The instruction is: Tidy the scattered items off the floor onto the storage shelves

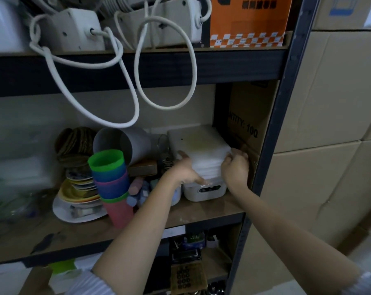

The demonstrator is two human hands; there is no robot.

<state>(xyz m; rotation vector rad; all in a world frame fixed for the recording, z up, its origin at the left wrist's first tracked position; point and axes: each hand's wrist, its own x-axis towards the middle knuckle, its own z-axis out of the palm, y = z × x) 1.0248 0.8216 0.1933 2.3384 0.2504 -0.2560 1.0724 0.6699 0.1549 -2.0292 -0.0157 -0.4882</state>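
Observation:
A stack of translucent white plastic lids or trays [203, 150] lies on top of a white storage bin [206, 191] at the right end of the middle shelf [201, 211]. My left hand [186, 170] grips the stack's left front corner, thumb on top. My right hand [235, 166] holds its right front corner, fingers curled over the edge. Both forearms reach up into the shelf.
Left of the bin stand stacked coloured cups [112, 179], a tipped white cup [125, 143], plates [78, 199] and small clutter. A cardboard box [250, 124] fills the shelf's right end. White cables [137, 81] hang from power strips on the upper shelf. Large cartons [333, 124] stand to the right.

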